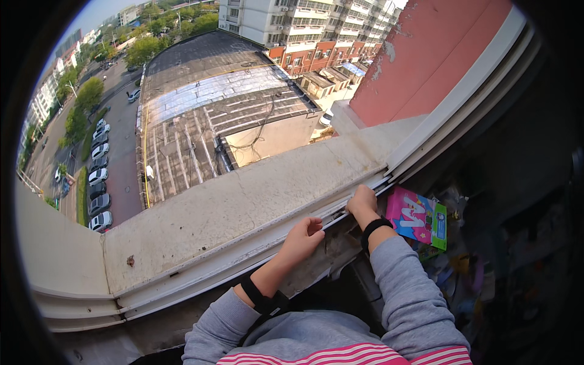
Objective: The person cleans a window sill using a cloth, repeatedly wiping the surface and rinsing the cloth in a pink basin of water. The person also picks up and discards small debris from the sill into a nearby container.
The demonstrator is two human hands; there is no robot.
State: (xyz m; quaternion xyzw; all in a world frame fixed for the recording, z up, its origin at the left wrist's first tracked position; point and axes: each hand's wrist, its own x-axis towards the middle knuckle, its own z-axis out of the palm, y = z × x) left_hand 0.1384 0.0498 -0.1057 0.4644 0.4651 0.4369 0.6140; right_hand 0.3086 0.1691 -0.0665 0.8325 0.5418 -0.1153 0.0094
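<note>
A white window frame's bottom track (219, 282) runs diagonally across the view, with an open window above it. Over the track's inner edge is my left hand (302, 238), its fingers loosely curled and no object visible in it. My right hand (363, 200) is at the track farther right, near the frame's side upright (456, 86). Its fingers are bent down at the rail, and their tips are hidden, so whether they hold anything does not show. Each wrist wears a black band.
A pink, blue and green printed box (413, 214) stands right of my right hand, among dim clutter. Outside the track lies a concrete ledge (205, 228) with a long drop beyond to a flat roof (182, 132) and parked cars (100, 200). A pink wall (424, 59) rises at upper right.
</note>
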